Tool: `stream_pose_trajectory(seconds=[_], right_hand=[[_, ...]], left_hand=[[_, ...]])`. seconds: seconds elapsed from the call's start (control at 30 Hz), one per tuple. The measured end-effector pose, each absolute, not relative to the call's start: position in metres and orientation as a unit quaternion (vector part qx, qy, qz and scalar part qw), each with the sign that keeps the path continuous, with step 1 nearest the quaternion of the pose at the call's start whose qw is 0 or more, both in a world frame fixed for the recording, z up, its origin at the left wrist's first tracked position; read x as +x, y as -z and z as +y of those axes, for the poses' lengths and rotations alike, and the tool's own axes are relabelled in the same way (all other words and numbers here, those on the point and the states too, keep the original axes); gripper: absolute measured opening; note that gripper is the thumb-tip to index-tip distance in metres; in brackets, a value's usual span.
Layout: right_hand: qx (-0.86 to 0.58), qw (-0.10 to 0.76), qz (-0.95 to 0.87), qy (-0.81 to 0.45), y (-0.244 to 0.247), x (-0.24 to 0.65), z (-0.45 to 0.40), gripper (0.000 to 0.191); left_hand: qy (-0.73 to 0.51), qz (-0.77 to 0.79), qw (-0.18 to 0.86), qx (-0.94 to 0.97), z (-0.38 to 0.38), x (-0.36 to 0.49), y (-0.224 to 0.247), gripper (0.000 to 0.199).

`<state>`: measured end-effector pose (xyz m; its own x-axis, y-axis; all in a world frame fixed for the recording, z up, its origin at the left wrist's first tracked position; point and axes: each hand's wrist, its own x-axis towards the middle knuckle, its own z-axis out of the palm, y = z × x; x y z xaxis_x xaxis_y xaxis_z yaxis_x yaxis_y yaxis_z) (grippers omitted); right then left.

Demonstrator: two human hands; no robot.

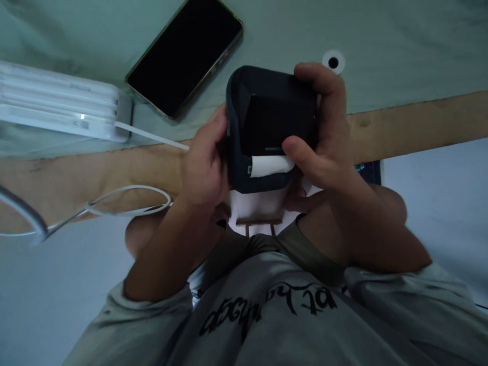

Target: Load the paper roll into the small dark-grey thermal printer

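From my side I see the dark handheld printer (280,96) held by both hands over the wooden table edge (415,121). The left hand (206,165) is half curled at the printer's left side, its thumb lying along this side; its other fingers are mostly hidden. The right hand (330,134) is bent around the opposite side: the index finger reaches over the far corner, and the thumb presses on the front, just beside the white paper strip (269,166) in the slot. Both forearms come inward from below the printer, with elbows apart. Beyond the printer, to its left, lies a smartphone (186,56); to its right is a small white roll (340,63), near the right index finger.
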<state>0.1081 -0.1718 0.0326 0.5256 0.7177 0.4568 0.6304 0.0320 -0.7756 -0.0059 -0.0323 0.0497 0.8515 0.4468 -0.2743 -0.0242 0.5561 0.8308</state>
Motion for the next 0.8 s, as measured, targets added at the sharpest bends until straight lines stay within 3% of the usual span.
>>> stream_pose_trajectory(seconds=[0.1,0.43,0.8], right_hand=[[-0.685,0.536,-0.490,-0.062,-0.0340,0.1078,-0.1740,0.057],[-0.685,0.519,-0.508,-0.059,-0.0339,0.1108,-0.1771,0.058],[-0.680,0.503,-0.533,0.003,-0.0320,0.1151,-0.1737,0.055]], left_hand=[[-0.162,0.213,0.856,0.442,-0.0328,-0.0032,-0.0507,0.019],[-0.150,0.195,0.849,0.468,-0.0301,-0.0018,-0.0487,0.014],[-0.178,0.115,0.862,0.460,-0.0302,-0.0013,-0.0439,0.022]])
